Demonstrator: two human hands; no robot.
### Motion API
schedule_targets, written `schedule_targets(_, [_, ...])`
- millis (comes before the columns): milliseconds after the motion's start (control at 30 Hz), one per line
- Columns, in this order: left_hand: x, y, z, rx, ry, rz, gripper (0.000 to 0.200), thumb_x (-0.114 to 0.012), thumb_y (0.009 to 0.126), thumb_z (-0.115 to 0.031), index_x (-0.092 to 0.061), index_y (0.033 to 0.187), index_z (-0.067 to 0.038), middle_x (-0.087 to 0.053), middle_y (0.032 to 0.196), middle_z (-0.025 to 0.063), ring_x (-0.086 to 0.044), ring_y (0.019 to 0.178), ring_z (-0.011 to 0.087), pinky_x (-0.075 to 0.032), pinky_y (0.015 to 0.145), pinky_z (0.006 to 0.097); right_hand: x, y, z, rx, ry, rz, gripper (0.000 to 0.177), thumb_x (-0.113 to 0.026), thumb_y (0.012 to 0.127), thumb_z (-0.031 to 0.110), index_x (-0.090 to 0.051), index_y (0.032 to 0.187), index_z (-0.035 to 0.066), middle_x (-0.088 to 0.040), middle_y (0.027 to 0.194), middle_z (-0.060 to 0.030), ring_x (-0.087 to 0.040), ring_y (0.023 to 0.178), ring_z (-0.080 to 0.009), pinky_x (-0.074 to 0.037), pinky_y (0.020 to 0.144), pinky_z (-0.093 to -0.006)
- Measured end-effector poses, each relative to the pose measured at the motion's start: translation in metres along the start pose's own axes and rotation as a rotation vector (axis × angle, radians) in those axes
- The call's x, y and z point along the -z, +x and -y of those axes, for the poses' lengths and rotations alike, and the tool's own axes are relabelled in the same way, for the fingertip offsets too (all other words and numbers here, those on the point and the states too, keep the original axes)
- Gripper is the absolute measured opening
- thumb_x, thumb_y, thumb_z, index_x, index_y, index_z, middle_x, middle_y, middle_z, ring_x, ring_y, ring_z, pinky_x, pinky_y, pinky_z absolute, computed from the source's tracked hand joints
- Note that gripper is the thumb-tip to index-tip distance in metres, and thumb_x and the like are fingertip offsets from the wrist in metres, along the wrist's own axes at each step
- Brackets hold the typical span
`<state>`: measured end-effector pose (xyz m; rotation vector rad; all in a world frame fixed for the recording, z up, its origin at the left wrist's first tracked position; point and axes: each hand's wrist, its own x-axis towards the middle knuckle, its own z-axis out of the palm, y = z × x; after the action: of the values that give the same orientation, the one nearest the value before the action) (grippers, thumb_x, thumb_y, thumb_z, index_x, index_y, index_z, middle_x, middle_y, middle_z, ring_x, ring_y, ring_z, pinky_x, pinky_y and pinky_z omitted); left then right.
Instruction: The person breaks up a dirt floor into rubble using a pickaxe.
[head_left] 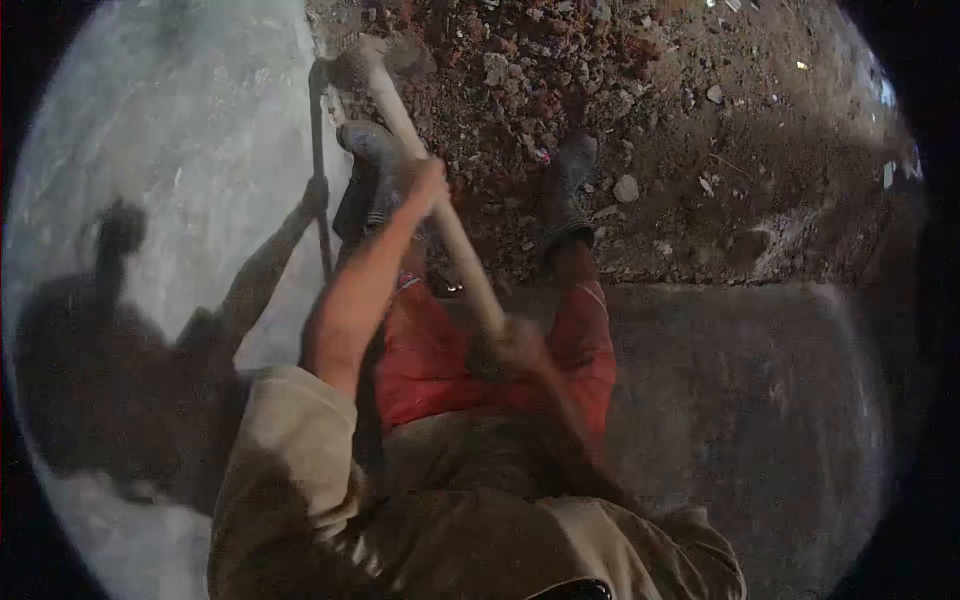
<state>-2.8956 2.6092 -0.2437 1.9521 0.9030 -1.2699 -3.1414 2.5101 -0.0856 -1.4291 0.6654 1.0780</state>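
Note:
A long pale wooden handle (462, 245) runs diagonally from the top left of the view down toward my waist. My left hand (425, 188) is wrapped round its upper half, with the arm stretched forward. Near the lower end, my right hand (515, 345) is closed round the handle, blurred by motion. At the far end sits a dull, dirt-coloured tool head (362, 62), blurred against the soil, its exact shape unclear. It is just beyond my boot (368, 143).
Loose soil and rubble (540, 80) cover the ground ahead, with a pale stone (626, 188) to the right. A light grey surface (200, 130) on the left carries my shadow. Dark flat flooring (730, 390) lies at the right. My other boot (573, 185) stands in the soil.

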Motion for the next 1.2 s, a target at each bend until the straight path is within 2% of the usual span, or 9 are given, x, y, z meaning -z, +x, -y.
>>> schedule_targets(67, [-0.029,-0.022,0.022,0.12,-0.335,0.223,0.014,-0.047,0.071,-0.015,-0.043,0.068,-0.002,-0.04,0.053,0.0058,-0.043,0.043,0.0184,-0.039,0.043,0.0319,0.059,-0.027,0.03,-0.204,-0.246,0.035,0.038,-0.058,0.062,0.024,-0.053,0.09,-0.002,-0.055,0.079,-0.0207,-0.057,0.076,-0.027,-0.045,0.061,-0.0363])
schedule_targets(267, [-0.086,-0.107,0.037,0.442,-0.25,0.064,0.024,-0.042,0.074,-0.018,-0.039,0.056,-0.004,-0.04,0.048,0.0096,-0.041,0.04,0.0211,-0.037,0.043,0.0335,0.113,-0.123,0.063,-0.311,-0.266,-0.008,0.031,-0.054,0.067,0.02,-0.052,0.087,-0.004,-0.056,0.075,-0.0172,-0.057,0.069,-0.0228,-0.045,0.058,-0.0324])
schedule_targets(400, [-0.142,-0.151,0.077,0.259,-0.7,0.196,0.021,-0.046,0.071,-0.011,-0.038,0.052,-0.006,-0.038,0.044,0.0065,-0.041,0.035,0.0182,-0.036,0.035,0.0302,0.135,-0.176,0.036,-0.431,-0.184,-0.009,0.033,-0.054,0.068,0.025,-0.053,0.086,-0.003,-0.056,0.072,-0.0144,-0.056,0.061,-0.0208,-0.044,0.055,-0.0311])
schedule_targets(533, [-0.163,-0.199,0.064,0.271,-0.614,0.194,0.019,-0.05,0.068,-0.011,-0.04,0.053,-0.005,-0.039,0.044,0.0048,-0.042,0.034,0.0168,-0.037,0.034,0.0281,0.095,-0.224,-0.027,-0.565,-0.488,0.075,0.039,-0.053,0.067,0.032,-0.054,0.084,-0.003,-0.056,0.069,-0.0158,-0.056,0.06,-0.0238,-0.043,0.055,-0.0341])
schedule_targets(600, [-0.158,-0.186,0.066,0.223,-0.489,0.286,0.02,-0.054,0.069,-0.018,-0.044,0.062,-0.002,-0.042,0.048,0.0057,-0.045,0.037,0.0166,-0.041,0.037,0.0292,0.055,-0.22,-0.039,-0.281,-0.639,-0.33,0.043,-0.055,0.065,0.036,-0.054,0.085,-0.002,-0.057,0.071,-0.0145,-0.056,0.06,-0.0242,-0.043,0.054,-0.0347])
schedule_targets(833, [0.03,-0.207,-0.055,-0.473,-0.456,0.405,0.028,-0.057,0.071,-0.024,-0.05,0.086,-0.002,-0.055,0.069,0.0065,-0.051,0.053,0.0134,-0.042,0.042,0.0277,0.065,-0.157,0.053,-0.311,-0.393,-0.595,0.045,-0.058,0.061,0.036,-0.053,0.09,0.001,-0.057,0.078,-0.0137,-0.056,0.068,-0.0252,-0.044,0.059,-0.0352])
schedule_targets(1033, [0.183,-0.207,-0.031,-0.466,-0.509,0.109,0.017,-0.055,0.072,-0.016,-0.052,0.084,-0.004,-0.055,0.068,0.0046,-0.05,0.049,0.0102,-0.039,0.04,0.0227,0.128,-0.088,0.086,0.068,-0.67,-0.761,0.038,-0.061,0.059,0.034,-0.057,0.079,0.003,-0.057,0.072,-0.0141,-0.057,0.068,-0.0244,-0.045,0.057,-0.0363])
schedule_targets(1100, [0.229,-0.278,-0.041,-0.515,-0.544,0.006,0.018,-0.056,0.072,-0.017,-0.053,0.084,-0.004,-0.055,0.069,0.0046,-0.05,0.051,0.0092,-0.039,0.043,0.0235,0.141,-0.086,0.158,-0.248,-0.487,-0.636,0.044,-0.058,0.062,0.04,-0.052,0.083,0.002,-0.057,0.069,-0.0131,-0.056,0.067,-0.0284,-0.045,0.057,-0.0363])
schedule_targets(1200, [0.261,-0.288,-0.006,-0.854,-0.394,-0.301,0.019,-0.054,0.073,-0.018,-0.053,0.084,-0.002,-0.054,0.069,0.0048,-0.051,0.06,0.0102,-0.04,0.053,0.0232,0.159,-0.071,0.163,-0.216,-0.725,-0.486,0.044,-0.06,0.062,0.038,-0.053,0.083,0.0,-0.057,0.072,-0.0133,-0.057,0.067,-0.0259,-0.046,0.056,-0.0335])
